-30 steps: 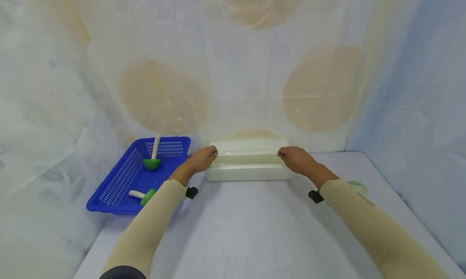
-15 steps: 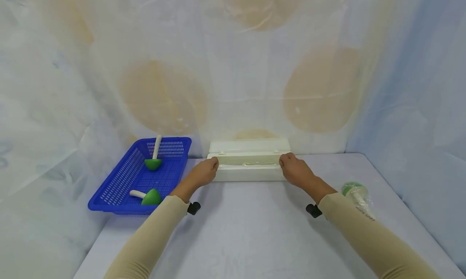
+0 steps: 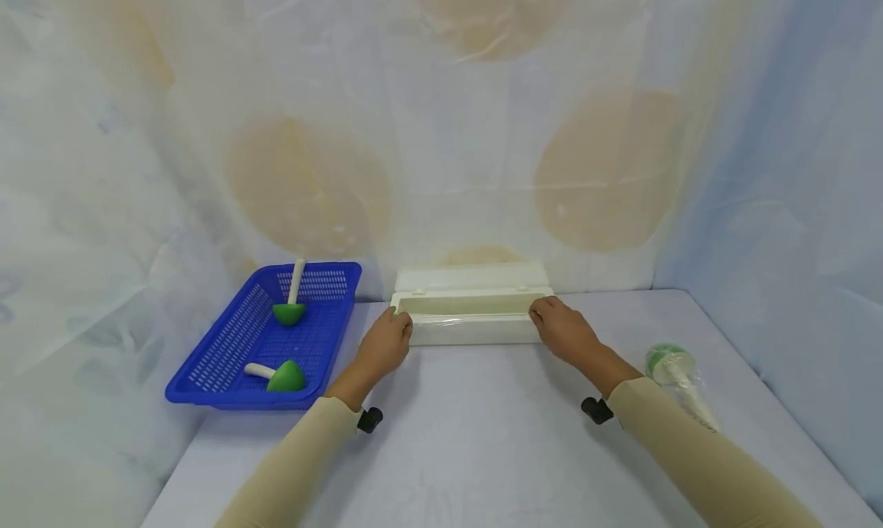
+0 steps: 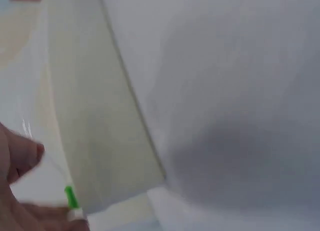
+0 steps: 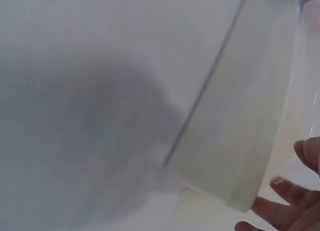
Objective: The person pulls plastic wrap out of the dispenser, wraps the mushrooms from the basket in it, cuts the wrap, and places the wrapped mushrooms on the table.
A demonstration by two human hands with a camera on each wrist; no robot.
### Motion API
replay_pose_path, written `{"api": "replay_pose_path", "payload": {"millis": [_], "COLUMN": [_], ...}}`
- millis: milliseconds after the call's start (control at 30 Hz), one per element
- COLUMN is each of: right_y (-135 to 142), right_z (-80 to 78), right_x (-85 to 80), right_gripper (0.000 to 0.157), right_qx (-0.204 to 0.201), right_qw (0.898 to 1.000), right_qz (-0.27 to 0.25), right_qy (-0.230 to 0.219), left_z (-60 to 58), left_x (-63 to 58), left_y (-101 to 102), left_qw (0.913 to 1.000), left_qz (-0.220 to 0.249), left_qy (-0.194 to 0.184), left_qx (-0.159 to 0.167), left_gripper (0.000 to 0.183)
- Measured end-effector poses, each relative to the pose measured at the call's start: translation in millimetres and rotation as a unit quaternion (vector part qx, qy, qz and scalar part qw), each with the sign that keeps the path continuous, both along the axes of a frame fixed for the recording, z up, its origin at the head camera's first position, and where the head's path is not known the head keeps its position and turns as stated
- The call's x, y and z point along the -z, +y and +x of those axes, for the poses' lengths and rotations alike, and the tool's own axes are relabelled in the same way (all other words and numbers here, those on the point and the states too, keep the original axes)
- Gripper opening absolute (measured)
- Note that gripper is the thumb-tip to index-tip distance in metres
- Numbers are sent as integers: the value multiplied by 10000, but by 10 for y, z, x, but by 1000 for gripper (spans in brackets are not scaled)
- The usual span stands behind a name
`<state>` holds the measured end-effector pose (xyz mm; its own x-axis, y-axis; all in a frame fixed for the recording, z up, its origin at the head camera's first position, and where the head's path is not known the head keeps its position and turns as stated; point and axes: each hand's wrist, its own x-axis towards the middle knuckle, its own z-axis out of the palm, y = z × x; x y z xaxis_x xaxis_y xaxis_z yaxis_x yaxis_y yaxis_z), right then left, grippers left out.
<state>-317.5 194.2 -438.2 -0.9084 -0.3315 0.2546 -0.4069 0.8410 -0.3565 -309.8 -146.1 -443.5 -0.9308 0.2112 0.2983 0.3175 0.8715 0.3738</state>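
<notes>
A long white cling film dispenser (image 3: pixel 476 330) stands at the back of the table, its lid (image 3: pixel 472 276) tipped back. Clear cling film (image 3: pixel 448 321) glints along its front edge between my hands. My left hand (image 3: pixel 386 338) is at the front left corner, fingertips curled at the film's edge. In the left wrist view, a small green piece (image 4: pixel 71 197) shows by those fingers. At the opposite front corner my right hand (image 3: pixel 562 329) pinches the film's other end. In the right wrist view, its lower fingers lie against the end of the dispenser (image 5: pixel 235 116).
A blue plastic basket (image 3: pixel 228 344) on the left holds two utensils with green rounded heads and white handles, one upright (image 3: pixel 290 312) and one lying (image 3: pixel 286 376). A similar utensil wrapped in clear film (image 3: pixel 676 371) lies beside the right forearm. Hanging sheets surround the white table (image 3: pixel 483 436).
Both hands have come down and toward me, bringing the film from near the lid to the front edge. The left has moved most, while the dispenser and basket stay put.
</notes>
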Motion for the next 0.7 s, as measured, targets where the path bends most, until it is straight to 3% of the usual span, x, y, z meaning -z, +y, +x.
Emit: {"api": "replay_pose_path", "payload": {"millis": [133,300,400,500,600,700], "right_y": [-14,-75,-76,-46,-13,-7], "right_z": [58,118,154,156,116,50], "right_x": [117,217,245,220,140,38], "right_gripper": [14,10,8,6,10,17], "right_qx": [120,448,502,405,256,236], "right_qw": [9983,9921,9932,9974,9985,9983], "right_qz": [224,528,595,222,-308,-510], "right_qy": [533,1051,866,560,371,168], "left_z": [82,80,59,40,13,-41], "left_x": [116,175,173,126,17,-123], "left_y": [90,96,43,-31,-97,-137], "left_qw": [9994,9987,9967,9924,9870,9825], "left_qz": [83,411,548,721,896,892], "left_qy": [129,-227,-599,-966,-1298,-1591], "left_qx": [-315,-217,30,245,314,382], "left_gripper": [13,13,12,10,12,18]}}
